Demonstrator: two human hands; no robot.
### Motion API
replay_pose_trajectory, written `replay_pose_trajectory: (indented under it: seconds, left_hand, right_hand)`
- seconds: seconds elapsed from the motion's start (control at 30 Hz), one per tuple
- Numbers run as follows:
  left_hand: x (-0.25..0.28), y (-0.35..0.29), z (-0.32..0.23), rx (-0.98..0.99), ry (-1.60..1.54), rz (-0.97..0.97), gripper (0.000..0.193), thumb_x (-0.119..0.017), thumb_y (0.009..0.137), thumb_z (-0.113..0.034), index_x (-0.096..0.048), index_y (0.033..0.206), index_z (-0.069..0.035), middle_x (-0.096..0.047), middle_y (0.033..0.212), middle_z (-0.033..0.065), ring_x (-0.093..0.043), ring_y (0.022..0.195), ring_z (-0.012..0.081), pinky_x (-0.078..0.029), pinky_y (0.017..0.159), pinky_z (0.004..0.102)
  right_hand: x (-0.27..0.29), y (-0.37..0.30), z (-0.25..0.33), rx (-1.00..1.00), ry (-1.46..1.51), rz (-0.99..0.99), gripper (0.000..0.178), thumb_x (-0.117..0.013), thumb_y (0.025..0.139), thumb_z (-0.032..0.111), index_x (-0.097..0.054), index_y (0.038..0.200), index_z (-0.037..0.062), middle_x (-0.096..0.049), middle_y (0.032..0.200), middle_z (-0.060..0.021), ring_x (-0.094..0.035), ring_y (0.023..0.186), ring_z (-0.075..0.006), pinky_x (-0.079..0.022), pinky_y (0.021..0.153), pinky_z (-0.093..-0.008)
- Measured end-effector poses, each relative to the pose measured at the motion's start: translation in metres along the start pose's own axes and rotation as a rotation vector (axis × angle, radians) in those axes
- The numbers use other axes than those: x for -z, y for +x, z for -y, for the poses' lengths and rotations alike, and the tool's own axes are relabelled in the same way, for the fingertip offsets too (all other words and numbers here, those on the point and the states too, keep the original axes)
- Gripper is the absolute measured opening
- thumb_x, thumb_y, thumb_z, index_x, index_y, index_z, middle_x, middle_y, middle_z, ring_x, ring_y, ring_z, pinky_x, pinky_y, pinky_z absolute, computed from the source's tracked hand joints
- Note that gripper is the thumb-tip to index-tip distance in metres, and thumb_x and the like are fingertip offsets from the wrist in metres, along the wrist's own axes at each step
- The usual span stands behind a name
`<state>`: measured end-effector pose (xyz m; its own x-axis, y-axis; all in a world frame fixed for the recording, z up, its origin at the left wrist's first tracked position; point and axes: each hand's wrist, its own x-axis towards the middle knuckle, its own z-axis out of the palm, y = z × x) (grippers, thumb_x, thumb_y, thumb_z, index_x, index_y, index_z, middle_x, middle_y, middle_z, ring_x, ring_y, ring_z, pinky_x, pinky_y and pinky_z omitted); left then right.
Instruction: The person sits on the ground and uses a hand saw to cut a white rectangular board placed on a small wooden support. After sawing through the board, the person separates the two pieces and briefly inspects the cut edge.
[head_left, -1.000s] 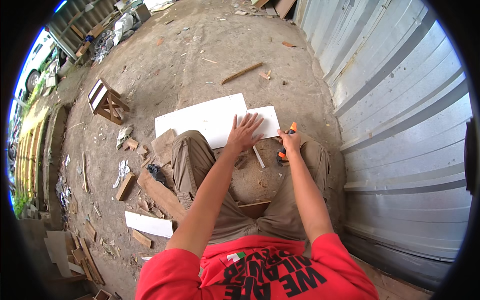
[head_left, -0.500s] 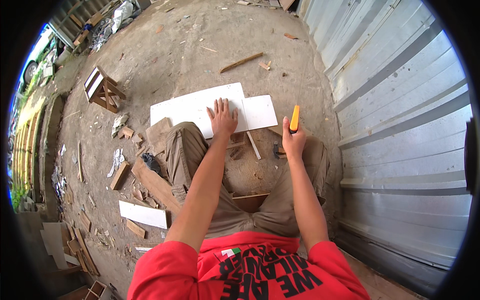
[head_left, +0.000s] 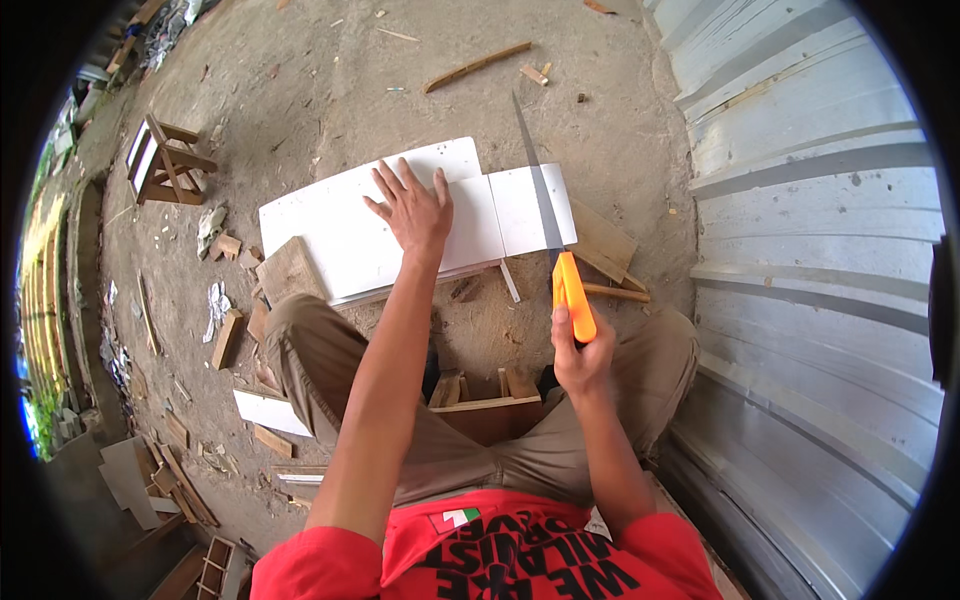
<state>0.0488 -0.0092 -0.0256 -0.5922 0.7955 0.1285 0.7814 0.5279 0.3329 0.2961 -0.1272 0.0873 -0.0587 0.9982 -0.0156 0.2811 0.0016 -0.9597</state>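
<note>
Left hand is spread flat, palm down, on the big white board lying on the dirt a bit above the middle of the frame. Fingers are fanned out and pointing toward the top of the picture, and the hand sits near the board's right end.

Right hand is curled tight around the orange handle of a handsaw, just right of center. The blade runs up and slightly left from the handle, crossing the smaller white piece that lies right next to the board's right end. Can't tell if the teeth are actually touching it or just over it.

The person sits with knees apart, in tan trousers and a red shirt, low in the frame. Between the legs there's a small wooden box-like frame. A brown plank pokes out from under the right edge of the small white piece.

A little wooden stool sits in the upper left. Wood scraps are scattered down the left side, plus another white offcut near the left knee. A long stick lies on the ground near the top center. Corrugated metal wall fills the whole right side.
</note>
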Motion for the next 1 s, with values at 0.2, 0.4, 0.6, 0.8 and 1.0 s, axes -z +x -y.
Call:
replay_pose_trajectory:
  seconds: [0.2, 0.4, 0.6, 0.8, 1.0]
  left_hand:
    - [0.016, 0.008, 0.016, 0.261, -0.345, -0.13, 0.075, -0.048, 0.099, -0.052, -0.032, 0.152, -0.001, -0.029, 0.161, 0.0167, -0.018, 0.153, 0.0269, -0.005, 0.126, 0.0449]
    - [0.012, 0.017, 0.001, 0.269, 0.101, 0.1, 0.074, -0.048, 0.098, -0.052, -0.028, 0.155, -0.01, -0.025, 0.164, 0.0092, -0.016, 0.154, 0.025, -0.005, 0.126, 0.0481]
    - [0.014, 0.021, -0.002, 0.296, 0.104, 0.165, 0.074, -0.052, 0.093, -0.04, -0.025, 0.156, -0.011, -0.021, 0.165, 0.0095, -0.013, 0.154, 0.0255, -0.005, 0.124, 0.0517]
    - [0.014, 0.023, -0.004, 0.301, 0.068, 0.193, 0.076, -0.053, 0.089, -0.034, -0.026, 0.155, -0.011, -0.019, 0.165, 0.0112, -0.013, 0.154, 0.0283, -0.005, 0.123, 0.0539]
    - [0.013, 0.022, -0.002, 0.305, 0.07, 0.177, 0.078, -0.053, 0.085, -0.035, -0.029, 0.155, -0.01, -0.022, 0.165, 0.0128, -0.016, 0.153, 0.0291, -0.007, 0.122, 0.0541]
  right_hand:
    - [-0.014, 0.001, 0.064, -0.18, -0.014, 0.143, 0.029, -0.069, 0.095, 0.022, -0.058, 0.078, 0.0014, -0.054, 0.06, -0.0024, -0.049, 0.053, -0.009, -0.04, 0.051, -0.0283]
    - [-0.015, 0.014, 0.122, -0.461, -0.027, 0.157, 0.031, -0.069, 0.094, 0.023, -0.057, 0.076, 0.0021, -0.052, 0.058, -0.0005, -0.048, 0.053, -0.0069, -0.038, 0.049, -0.0268]
    - [-0.011, 0.021, 0.17, -0.609, -0.097, 0.15, 0.04, -0.07, 0.094, 0.032, -0.056, 0.072, 0.0025, -0.05, 0.056, 0.001, -0.044, 0.051, -0.0063, -0.035, 0.048, -0.0256]
    - [-0.012, 0.03, 0.208, -0.687, -0.171, 0.183, 0.044, -0.071, 0.093, 0.038, -0.057, 0.074, 0.0015, -0.051, 0.057, 0.0003, -0.045, 0.052, -0.0078, -0.037, 0.049, -0.0263]
    - [-0.01, 0.044, 0.241, -0.725, -0.255, 0.245, 0.043, -0.072, 0.093, 0.037, -0.059, 0.076, -0.0002, -0.051, 0.058, -0.0002, -0.046, 0.053, -0.0074, -0.038, 0.051, -0.0256]
